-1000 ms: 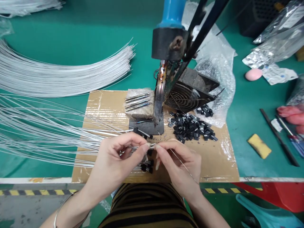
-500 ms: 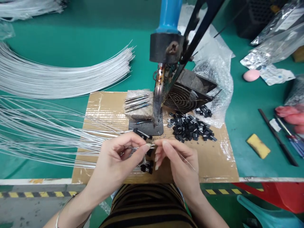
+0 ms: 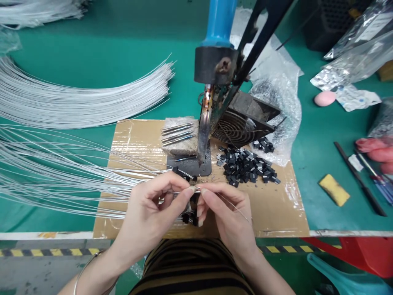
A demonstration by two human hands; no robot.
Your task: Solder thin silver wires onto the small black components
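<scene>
My left hand (image 3: 150, 211) is closed in a pinch on the end of a thin white wire (image 3: 147, 192) that runs off to the left. My right hand (image 3: 225, 211) is closed in a pinch against the left fingertips, and a thin wire (image 3: 239, 209) curves over its back. The fingertips meet just in front of a mounted soldering iron (image 3: 205, 127) with a blue handle. Small black parts fitted on wire ends (image 3: 190, 218) lie under my hands on the cardboard mat (image 3: 285, 205).
A pile of loose black components (image 3: 245, 164) lies right of the iron, by a small fan (image 3: 242, 123) and a plastic bag (image 3: 279, 88). Bundles of white wires (image 3: 61, 102) fill the left. Another person's fingers (image 3: 373, 149), a yellow sponge (image 3: 334, 189) and pens are at right.
My right fingers have curled in closer to the left fingertips and the hand has dropped slightly. The left hand has barely moved.
</scene>
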